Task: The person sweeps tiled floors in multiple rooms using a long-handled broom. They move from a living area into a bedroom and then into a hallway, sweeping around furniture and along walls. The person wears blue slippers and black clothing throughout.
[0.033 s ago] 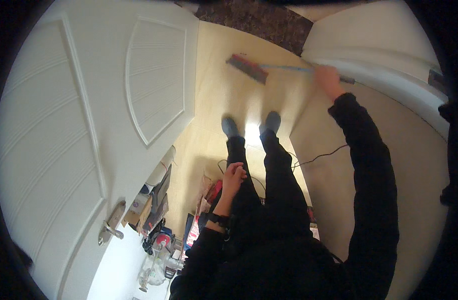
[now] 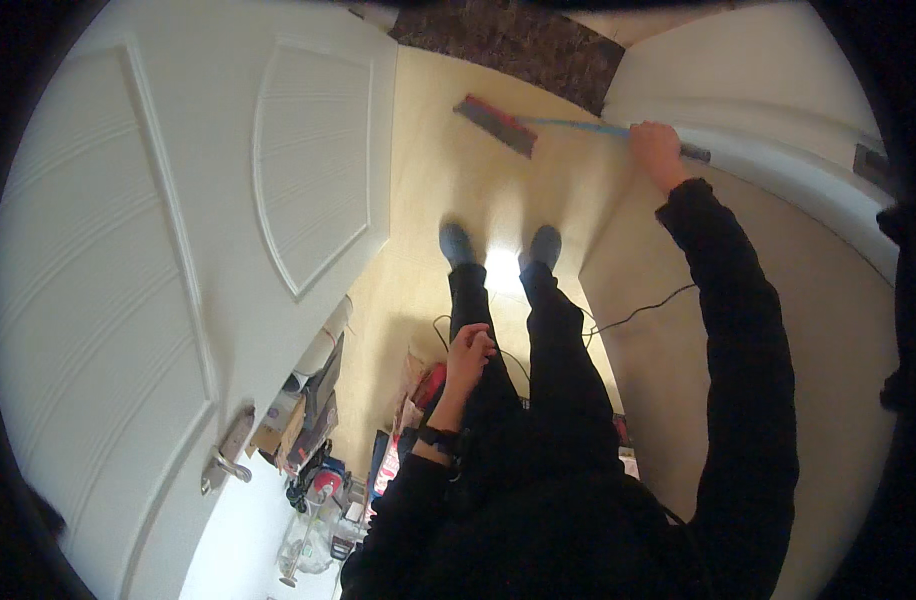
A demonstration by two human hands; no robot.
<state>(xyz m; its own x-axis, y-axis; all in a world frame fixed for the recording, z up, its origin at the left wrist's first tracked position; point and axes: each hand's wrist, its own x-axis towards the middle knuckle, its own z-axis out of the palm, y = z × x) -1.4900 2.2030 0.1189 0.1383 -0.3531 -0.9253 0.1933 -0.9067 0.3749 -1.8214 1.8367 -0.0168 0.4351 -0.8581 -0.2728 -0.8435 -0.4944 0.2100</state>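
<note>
The right hand [image 2: 656, 150] is stretched out ahead, fingers wrapped around the light-blue handle of a broom [image 2: 538, 124]. The broom's head — dark bristles with a reddish back — rests on the pale floor [image 2: 428, 150] ahead of the feet, near a dark speckled rug [image 2: 518, 40]. The left hand [image 2: 470, 350] hangs by the left thigh, fingers loosely curled and holding nothing. A white panelled door [image 2: 178, 250] stands open on the left — clutter lies on the floor below it. A thin black cable [image 2: 638, 312] trails across the floor to the right of the legs.
</note>
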